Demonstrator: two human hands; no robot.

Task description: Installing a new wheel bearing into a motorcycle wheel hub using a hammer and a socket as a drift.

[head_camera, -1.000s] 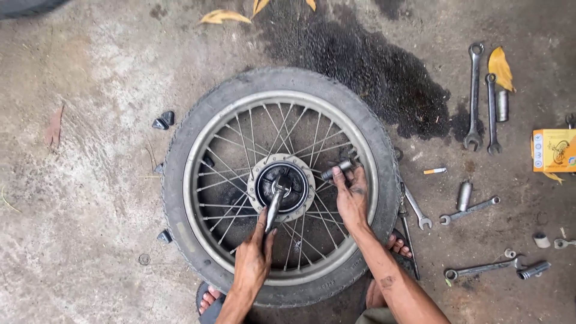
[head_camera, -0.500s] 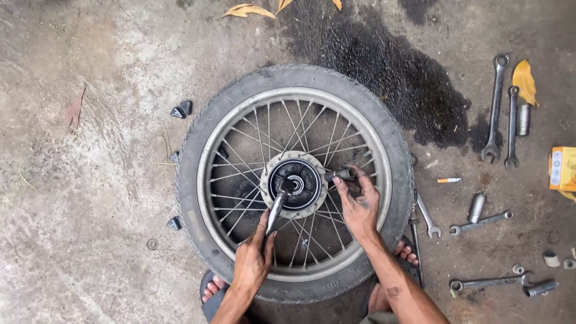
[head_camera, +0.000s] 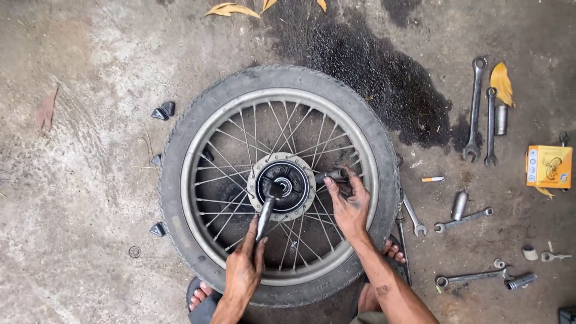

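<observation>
Squatting over a spoked wheel (head_camera: 279, 186) that lay flat on the stained concrete floor (head_camera: 78, 198), the person had a sandalled foot tucked under the tyre at about five o'clock and another at seven, as if to keep it from sliding. At the centre sat the dark hub (head_camera: 282, 186). The left hand (head_camera: 245, 270), coming in from six o'clock, was closed around the handle of a metal rod (head_camera: 266, 213) whose tip rested in the hub's opening, angled so that it could bear on whatever sat inside. The right hand (head_camera: 349, 207), on the spokes at three o'clock of the hub, had its fingers curled round a short metal cylinder (head_camera: 333, 176) held just beside the hub's edge; the grip looked firm, though I could not see whether the piece touched the hub.

Off the wheel at two o'clock two long spanners (head_camera: 482, 111) lay side by side, handles pointing away, with a yellow leaf (head_camera: 501, 84) near them. A small yellow box (head_camera: 549, 167) sat at three o'clock by the frame's edge. More spanners (head_camera: 463, 219) lay scattered at four o'clock, within the right arm's reach, and small black bits (head_camera: 163, 111) dotted the floor at ten o'clock
</observation>
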